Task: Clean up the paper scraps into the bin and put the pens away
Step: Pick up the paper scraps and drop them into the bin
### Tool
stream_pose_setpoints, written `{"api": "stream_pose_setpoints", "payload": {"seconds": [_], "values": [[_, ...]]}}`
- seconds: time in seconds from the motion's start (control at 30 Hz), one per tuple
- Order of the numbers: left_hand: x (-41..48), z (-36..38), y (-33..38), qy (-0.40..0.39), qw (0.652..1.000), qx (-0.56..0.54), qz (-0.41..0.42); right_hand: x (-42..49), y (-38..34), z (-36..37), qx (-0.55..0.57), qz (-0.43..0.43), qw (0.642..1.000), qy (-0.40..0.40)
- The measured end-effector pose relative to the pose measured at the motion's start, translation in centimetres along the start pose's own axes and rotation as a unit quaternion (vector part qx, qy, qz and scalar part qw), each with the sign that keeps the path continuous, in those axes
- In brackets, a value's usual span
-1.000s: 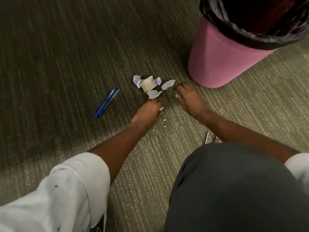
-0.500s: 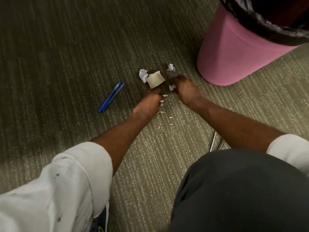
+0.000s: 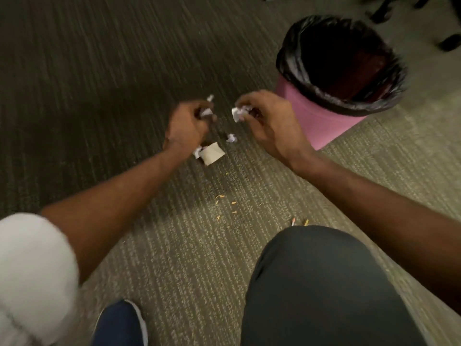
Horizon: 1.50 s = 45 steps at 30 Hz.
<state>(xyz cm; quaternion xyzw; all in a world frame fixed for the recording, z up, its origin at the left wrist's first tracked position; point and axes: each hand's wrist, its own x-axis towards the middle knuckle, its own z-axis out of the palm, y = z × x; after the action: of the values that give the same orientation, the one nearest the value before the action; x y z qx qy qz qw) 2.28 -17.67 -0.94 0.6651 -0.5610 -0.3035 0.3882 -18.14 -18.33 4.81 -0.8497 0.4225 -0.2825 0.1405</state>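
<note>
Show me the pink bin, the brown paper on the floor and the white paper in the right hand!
pink bin (image 3: 316,123), head view, on its pink side wall.
brown paper (image 3: 213,153), head view, middle of the flat piece.
white paper (image 3: 239,113), head view, on the crumpled part showing.

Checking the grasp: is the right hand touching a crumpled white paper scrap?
Touching: the head view shows the right hand pinching a crumpled white paper scrap.

Left grip (image 3: 189,124) clenched, right grip (image 3: 272,123) pinching, held apart

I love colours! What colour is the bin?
The round plastic bin is pink, with a black bag liner; head view shows it.
</note>
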Motion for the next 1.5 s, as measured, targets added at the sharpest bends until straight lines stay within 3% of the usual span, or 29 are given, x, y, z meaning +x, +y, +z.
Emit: {"api": "stream_pose_setpoints", "payload": {"seconds": [0.2,0.37,0.57,0.83,1.07,1.27,1.4,1.5], "values": [[4.2,-2.4,11.1,0.038,0.980,0.033,0.191,3.2,0.5,-12.3,-0.097,0.032,0.987,0.125],[5.2,1.6,18.4,0.016,0.960,0.033,0.278,3.7,3.9,-17.6,-0.179,0.092,0.974,0.103],[7.0,6.6,22.7,-0.032,0.956,0.058,0.286,3.1,6.6,-20.8,-0.235,0.085,0.968,0.019],[8.3,7.5,25.3,-0.038,0.950,0.100,0.293,3.0,6.5,-23.1,-0.243,0.102,0.963,0.050],[7.8,6.6,24.4,-0.028,0.945,0.109,0.306,3.0,4.9,-22.3,-0.248,0.083,0.963,0.070],[6.9,3.6,19.0,-0.019,0.967,0.076,0.242,3.2,3.5,-17.7,-0.206,0.045,0.975,0.070],[5.3,2.0,10.7,-0.036,0.986,0.087,0.138,2.1,1.5,-10.9,-0.140,-0.013,0.990,-0.002],[3.3,1.2,4.1,-0.098,0.979,0.157,0.083,0.9,1.4,-4.6,-0.103,-0.019,0.990,-0.096]]}}
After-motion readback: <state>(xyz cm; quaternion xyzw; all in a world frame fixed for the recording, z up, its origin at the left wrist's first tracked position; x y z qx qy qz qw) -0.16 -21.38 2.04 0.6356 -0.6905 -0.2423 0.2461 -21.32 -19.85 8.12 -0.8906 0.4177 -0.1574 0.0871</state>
